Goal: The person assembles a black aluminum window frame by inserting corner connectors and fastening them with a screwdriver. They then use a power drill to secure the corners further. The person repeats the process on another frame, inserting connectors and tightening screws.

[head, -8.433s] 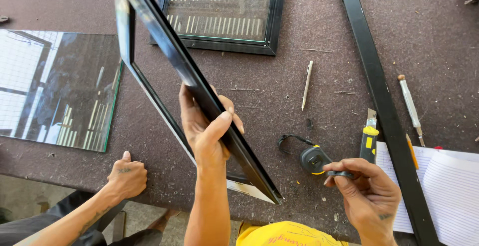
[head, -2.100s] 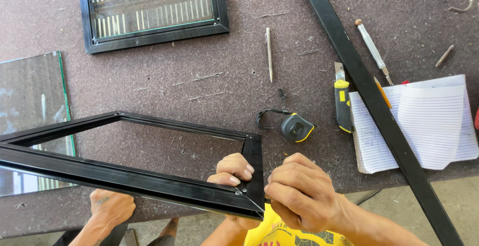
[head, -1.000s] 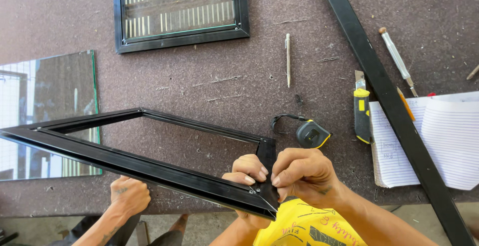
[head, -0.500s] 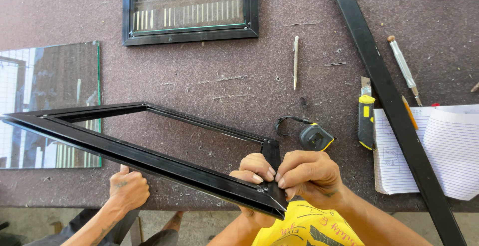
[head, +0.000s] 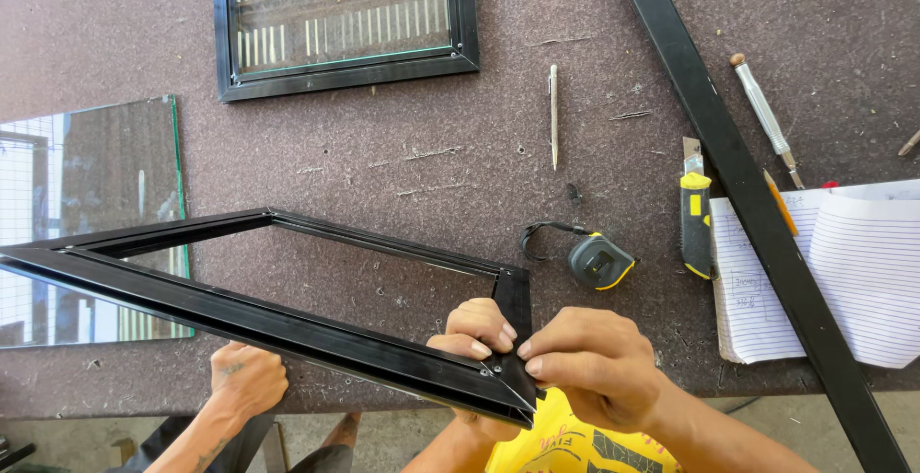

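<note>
Head cam view, going left to right: a bare glass pane [head: 91, 214] lies flat at the left edge of the brown table [head: 383, 176]. Another person's hand [head: 246, 380] props the black frame [head: 287, 324] from below. Both of the wearer's hands pinch its near right corner, left hand [head: 476, 331] curled over the rail, right hand [head: 594, 363] gripping at the mitre joint. A glazed frame [head: 345, 18] sits up top. Further right: pencil [head: 553, 114], tape measure [head: 599, 260], yellow utility knife [head: 696, 214], long black bar [head: 757, 205] lying across a lined notepad [head: 853, 272], screwdriver [head: 764, 116].
</note>
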